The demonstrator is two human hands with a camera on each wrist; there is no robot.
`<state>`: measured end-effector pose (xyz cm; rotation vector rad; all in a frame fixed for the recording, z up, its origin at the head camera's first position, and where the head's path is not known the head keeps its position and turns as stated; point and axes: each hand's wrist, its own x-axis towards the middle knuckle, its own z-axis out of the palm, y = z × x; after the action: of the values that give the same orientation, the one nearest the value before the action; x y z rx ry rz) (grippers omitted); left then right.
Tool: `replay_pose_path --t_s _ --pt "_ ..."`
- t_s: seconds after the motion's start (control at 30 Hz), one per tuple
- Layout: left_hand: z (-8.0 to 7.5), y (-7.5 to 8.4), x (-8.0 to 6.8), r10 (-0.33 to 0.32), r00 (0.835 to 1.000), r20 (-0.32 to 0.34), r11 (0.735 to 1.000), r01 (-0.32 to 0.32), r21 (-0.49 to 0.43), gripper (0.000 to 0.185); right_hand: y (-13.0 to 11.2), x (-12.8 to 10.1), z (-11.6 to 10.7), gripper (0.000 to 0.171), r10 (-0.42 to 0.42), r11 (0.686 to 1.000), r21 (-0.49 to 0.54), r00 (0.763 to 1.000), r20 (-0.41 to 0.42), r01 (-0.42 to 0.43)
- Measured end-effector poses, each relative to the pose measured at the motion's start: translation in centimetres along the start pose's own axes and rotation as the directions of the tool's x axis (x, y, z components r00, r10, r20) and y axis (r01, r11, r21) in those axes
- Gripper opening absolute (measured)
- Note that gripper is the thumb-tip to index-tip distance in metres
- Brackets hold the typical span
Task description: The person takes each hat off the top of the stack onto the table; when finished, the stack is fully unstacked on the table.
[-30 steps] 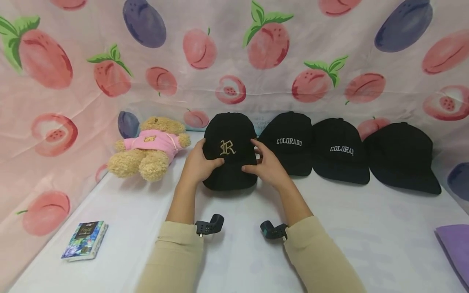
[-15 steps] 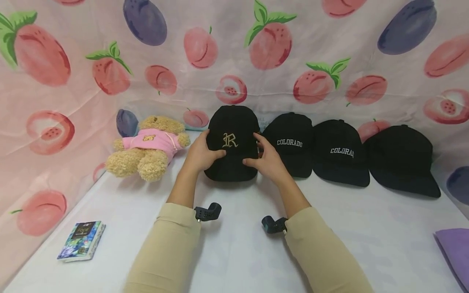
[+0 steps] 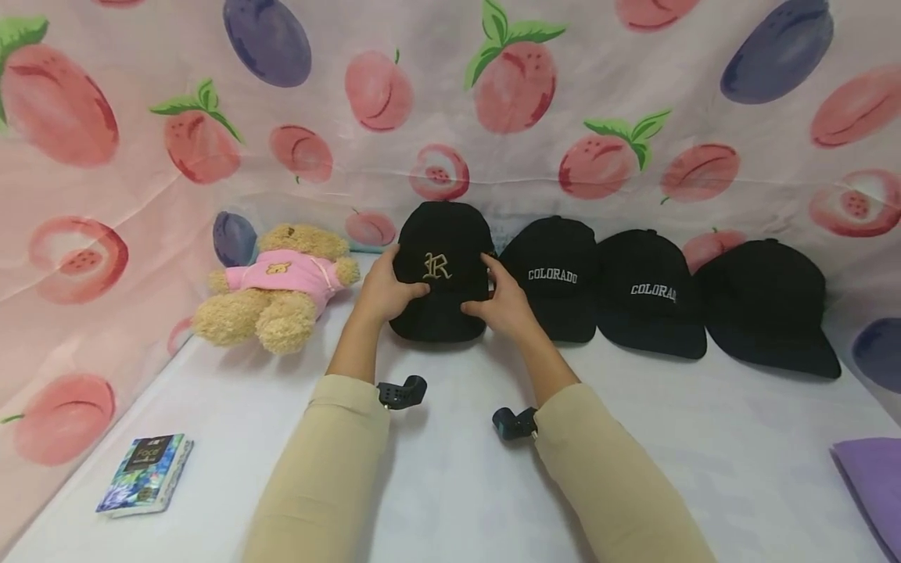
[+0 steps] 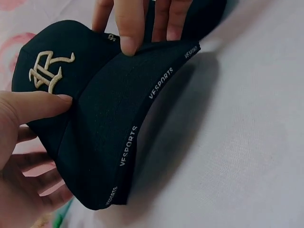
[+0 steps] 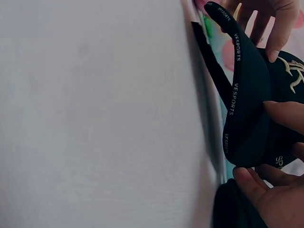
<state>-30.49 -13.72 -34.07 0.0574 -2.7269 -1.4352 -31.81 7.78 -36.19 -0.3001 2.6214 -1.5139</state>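
Note:
A black baseball cap (image 3: pixel 445 227) with a gold embroidered "R" faces me in the middle of the head view. My left hand (image 3: pixel 383 289) grips its left side and my right hand (image 3: pixel 504 300) grips its right side. Both thumbs lie on the front, near where crown meets brim; the other fingers reach round the sides. In the left wrist view, white "VESPORTS" lettering runs along the edge of the curved brim (image 4: pixel 111 109), and a shadow falls on the white cloth beneath it. Right of my right hand stands a black "COLORADO" cap (image 3: pixel 554 242).
Another "COLORADO" cap (image 3: pixel 651 262) and a plain-looking black cap (image 3: pixel 767 305) continue the row rightward. A teddy bear (image 3: pixel 285 274) in pink sits at left. A tissue pack (image 3: pixel 145 475) lies front left, a purple item (image 3: pixel 873 489) at the right edge. Fruit-print fabric (image 3: pixel 394 172) hangs behind.
Both hands have moved the "R" cap up and away from me in the head view, mostly in the first half second. The other caps and the bear stay in place.

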Motion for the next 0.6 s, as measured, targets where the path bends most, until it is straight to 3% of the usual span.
replay_pose_path --t_s 0.23,0.6 --pt "0.5 -1.0 1.6 -0.028 0.999 0.018 1.0 0.027 0.002 0.092 0.9 0.9 0.2 0.096 0.027 0.999 0.021 0.999 0.026 -0.028" --pt "1.2 -1.4 3.1 -0.056 0.998 0.01 0.998 0.056 0.02 0.091 1.2 1.7 0.4 0.095 0.066 0.988 0.14 0.997 0.046 -0.072"
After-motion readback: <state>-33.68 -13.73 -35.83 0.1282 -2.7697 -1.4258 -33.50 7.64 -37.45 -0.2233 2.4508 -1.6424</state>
